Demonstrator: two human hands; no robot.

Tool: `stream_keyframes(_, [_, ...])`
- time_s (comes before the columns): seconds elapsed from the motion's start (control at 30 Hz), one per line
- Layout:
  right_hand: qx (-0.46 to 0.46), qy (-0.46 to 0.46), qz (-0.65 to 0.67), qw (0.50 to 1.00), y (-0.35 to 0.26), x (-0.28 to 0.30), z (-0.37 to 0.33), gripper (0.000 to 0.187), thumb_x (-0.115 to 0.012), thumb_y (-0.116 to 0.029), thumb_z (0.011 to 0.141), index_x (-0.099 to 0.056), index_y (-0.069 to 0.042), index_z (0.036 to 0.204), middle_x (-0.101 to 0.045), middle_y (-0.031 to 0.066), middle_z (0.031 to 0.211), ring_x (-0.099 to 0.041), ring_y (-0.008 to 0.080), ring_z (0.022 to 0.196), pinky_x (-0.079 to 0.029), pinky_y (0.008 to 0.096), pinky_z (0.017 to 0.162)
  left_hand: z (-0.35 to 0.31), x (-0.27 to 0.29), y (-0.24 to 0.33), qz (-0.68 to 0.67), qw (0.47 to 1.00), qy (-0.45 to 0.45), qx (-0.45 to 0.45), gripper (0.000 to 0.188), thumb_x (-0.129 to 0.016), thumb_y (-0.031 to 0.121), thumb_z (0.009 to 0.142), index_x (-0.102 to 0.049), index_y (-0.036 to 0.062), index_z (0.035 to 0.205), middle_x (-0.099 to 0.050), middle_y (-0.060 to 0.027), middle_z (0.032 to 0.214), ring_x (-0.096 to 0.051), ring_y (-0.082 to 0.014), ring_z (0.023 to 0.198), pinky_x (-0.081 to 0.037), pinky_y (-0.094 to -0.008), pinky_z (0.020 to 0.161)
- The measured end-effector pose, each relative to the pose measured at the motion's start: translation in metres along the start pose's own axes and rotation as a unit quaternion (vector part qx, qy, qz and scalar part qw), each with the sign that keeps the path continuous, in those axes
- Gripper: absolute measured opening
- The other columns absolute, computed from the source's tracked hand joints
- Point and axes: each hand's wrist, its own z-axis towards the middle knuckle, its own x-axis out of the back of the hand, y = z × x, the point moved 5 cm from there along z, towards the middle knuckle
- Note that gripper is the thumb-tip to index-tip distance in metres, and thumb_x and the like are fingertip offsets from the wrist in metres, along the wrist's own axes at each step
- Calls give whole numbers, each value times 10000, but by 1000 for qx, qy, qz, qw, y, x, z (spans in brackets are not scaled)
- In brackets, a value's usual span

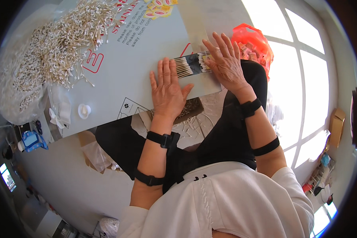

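Note:
My left hand [167,93] lies flat near the table's front edge, fingers stretched out, over the left end of a dark strip [193,62]. A row of cotton swabs [183,67] lies side by side beside its fingertips. My right hand [227,65] rests with fingers spread at the strip's right end, partly covering a second group of cotton swabs [203,61]. Neither hand grips anything that I can see. What lies under both palms is hidden.
A big heap of loose cotton swabs [57,49] covers the table's far left. Yellow cards [160,8] lie at the back. A small white round container [83,111] stands near the front edge. A red plastic bag [252,43] is at the right; a box [192,109] sits below the edge.

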Motion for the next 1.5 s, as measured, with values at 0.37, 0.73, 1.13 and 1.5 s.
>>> stream_keyframes(0.37, [-31,-127,89,987,18,-31,-22,594,-480,-421,991,-303,-238,1527,-215,97,1600,-166,292,1487,-70,529,1189,9,-8,19,14,1000,-10,-21,877,-595,478,904,-195,16,1532,-194,-179,1599,-149,-333,1491,-117,-539,1187])
stream_keyframes(0.73, [-20,-94,139,986,17,-31,-22,579,-449,-457,996,-341,-219,1513,-257,118,1580,-189,299,1477,-99,541,1175,23,-20,58,-14,999,6,-39,908,-607,504,882,-230,-30,1513,-207,-214,1586,-151,-346,1490,-114,-529,1187])
stream_keyframes(1.13, [-299,56,644,702,33,-41,-15,373,-557,-170,1005,-562,-48,1357,-522,82,1411,-458,145,1306,-354,271,1081,38,-12,40,-475,863,161,59,604,-364,331,1059,-206,-27,1518,-214,-232,1575,-239,-326,1459,-215,-412,1179])
stream_keyframes(1.5, [-292,104,714,627,32,-53,-18,322,-529,-121,1012,-595,-12,1308,-639,56,1244,-560,112,1148,-430,253,1006,48,-22,65,-601,779,170,49,652,-323,411,1058,-241,-73,1487,-258,-206,1557,-252,-296,1452,-176,-434,1201])
